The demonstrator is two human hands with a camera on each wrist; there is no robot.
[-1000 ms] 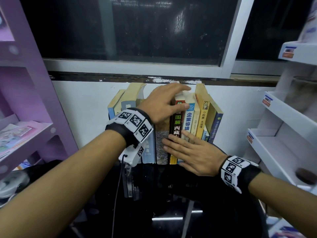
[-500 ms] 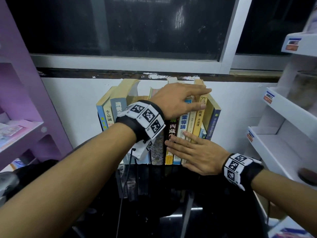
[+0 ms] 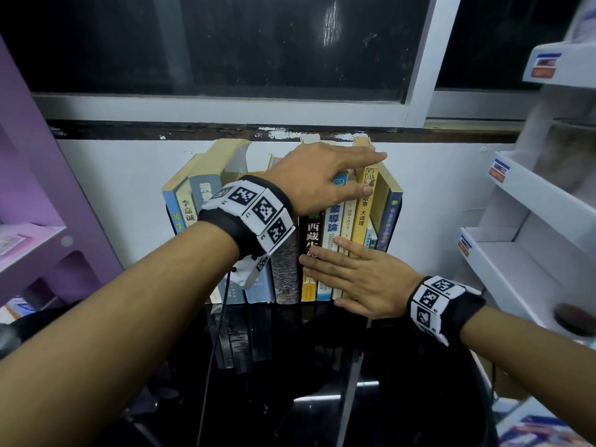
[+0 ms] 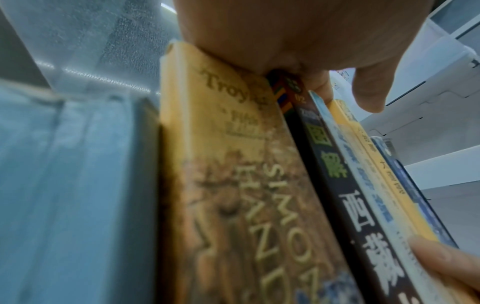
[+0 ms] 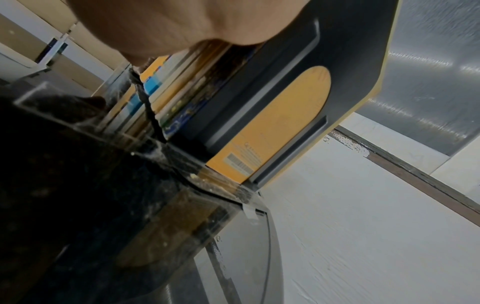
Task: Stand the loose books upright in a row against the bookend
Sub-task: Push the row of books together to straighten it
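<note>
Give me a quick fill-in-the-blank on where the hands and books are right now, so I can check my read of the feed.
1. The left hand lies across the ____ of the books.
2. The right hand presses flat against the books' ____.
3. The books stand on a ____ glossy table.
4. At the row's right end stands a dark ____.

Missing words: tops; spines; black; bookend

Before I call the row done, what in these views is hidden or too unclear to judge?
- Head view: left hand and its wristband cover the middle books' tops.
- Head view: bookend hidden behind the row's right end.
- Right wrist view: right hand fingers out of frame.
- Left wrist view: nearest spines blurred.
</note>
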